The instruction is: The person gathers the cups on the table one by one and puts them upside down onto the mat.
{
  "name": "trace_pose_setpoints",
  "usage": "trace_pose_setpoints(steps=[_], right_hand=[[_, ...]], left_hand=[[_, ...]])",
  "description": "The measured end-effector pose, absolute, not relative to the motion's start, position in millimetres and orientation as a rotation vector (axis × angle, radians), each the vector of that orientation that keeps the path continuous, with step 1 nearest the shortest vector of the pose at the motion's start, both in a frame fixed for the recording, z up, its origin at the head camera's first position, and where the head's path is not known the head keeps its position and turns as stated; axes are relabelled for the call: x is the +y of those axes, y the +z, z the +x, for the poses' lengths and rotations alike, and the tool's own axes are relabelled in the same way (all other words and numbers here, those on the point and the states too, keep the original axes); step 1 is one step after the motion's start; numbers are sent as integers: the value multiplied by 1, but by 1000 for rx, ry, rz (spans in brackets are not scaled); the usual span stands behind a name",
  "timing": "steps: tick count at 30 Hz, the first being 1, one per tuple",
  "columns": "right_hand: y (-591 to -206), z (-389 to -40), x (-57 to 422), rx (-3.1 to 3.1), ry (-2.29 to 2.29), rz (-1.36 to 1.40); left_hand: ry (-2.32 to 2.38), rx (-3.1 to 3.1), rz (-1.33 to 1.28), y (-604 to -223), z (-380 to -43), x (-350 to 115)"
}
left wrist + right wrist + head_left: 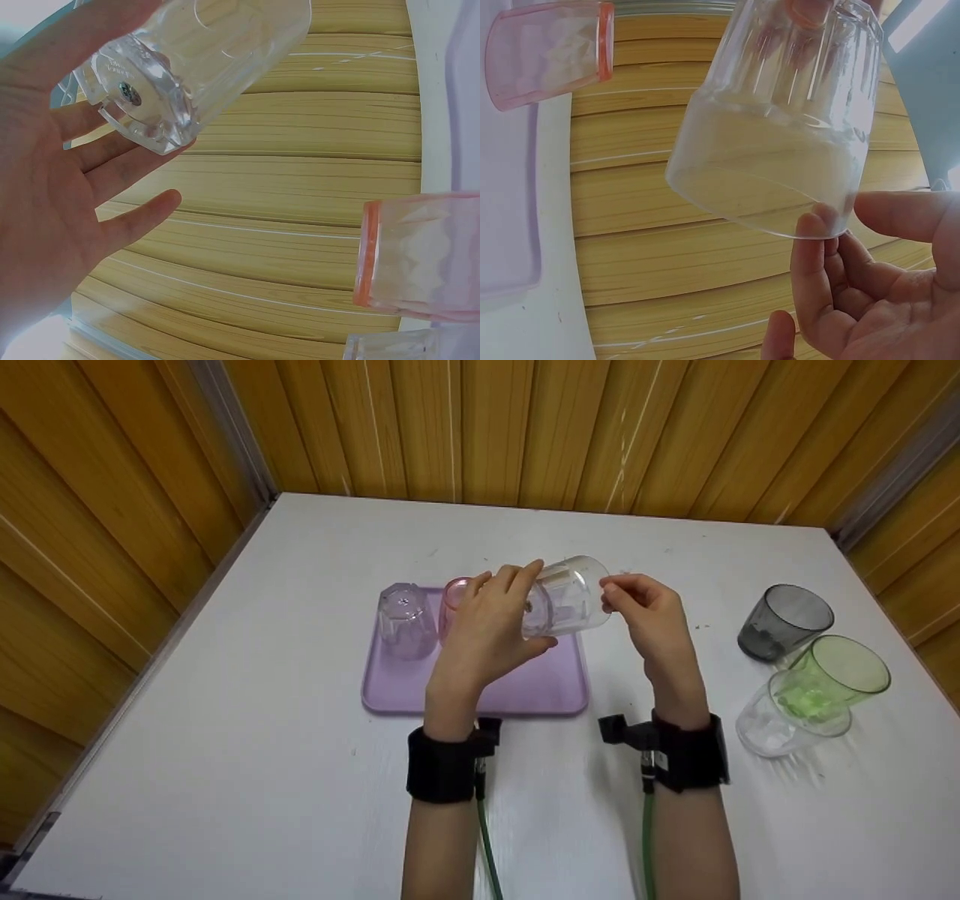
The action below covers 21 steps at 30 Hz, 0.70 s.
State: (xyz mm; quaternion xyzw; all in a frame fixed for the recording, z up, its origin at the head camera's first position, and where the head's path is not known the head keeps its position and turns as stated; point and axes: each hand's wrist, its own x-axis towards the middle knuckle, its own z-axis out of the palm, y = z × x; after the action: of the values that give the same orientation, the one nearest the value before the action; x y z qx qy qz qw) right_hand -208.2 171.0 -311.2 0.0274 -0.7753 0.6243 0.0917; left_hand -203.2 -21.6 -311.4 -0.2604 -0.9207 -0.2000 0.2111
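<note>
A clear plastic cup (577, 598) is held up tilted above the purple tray (532, 690), its mouth toward the right. My left hand (487, 622) grips the cup near its thick faceted base, thumb below and fingers over the top. At the rim, my right hand (654, 611) pinches the edge between thumb and fingertips, as the right wrist view shows closely. Behind the left hand, a pink cup (427, 255) stands upside down on the tray, partly hidden in the head view. To its left is another clear cup (406, 622), also upside down on the tray.
On the right of the white table (247, 675) stand a grey cup (784, 622), a green cup (844, 667) and a clear cup (772, 727), all mouth up. The green one overlaps the clear one in this view. Wood-patterned panels (487, 435) wall the back and sides.
</note>
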Motion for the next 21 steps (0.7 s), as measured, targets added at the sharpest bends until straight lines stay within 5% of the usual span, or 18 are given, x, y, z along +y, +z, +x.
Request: trace_pose_setpoints(steps=[21], right_hand=[[-311,-209,168,-2305,1837,94]], left_hand=[[-547,-2578,-704,-311,-204,-25]])
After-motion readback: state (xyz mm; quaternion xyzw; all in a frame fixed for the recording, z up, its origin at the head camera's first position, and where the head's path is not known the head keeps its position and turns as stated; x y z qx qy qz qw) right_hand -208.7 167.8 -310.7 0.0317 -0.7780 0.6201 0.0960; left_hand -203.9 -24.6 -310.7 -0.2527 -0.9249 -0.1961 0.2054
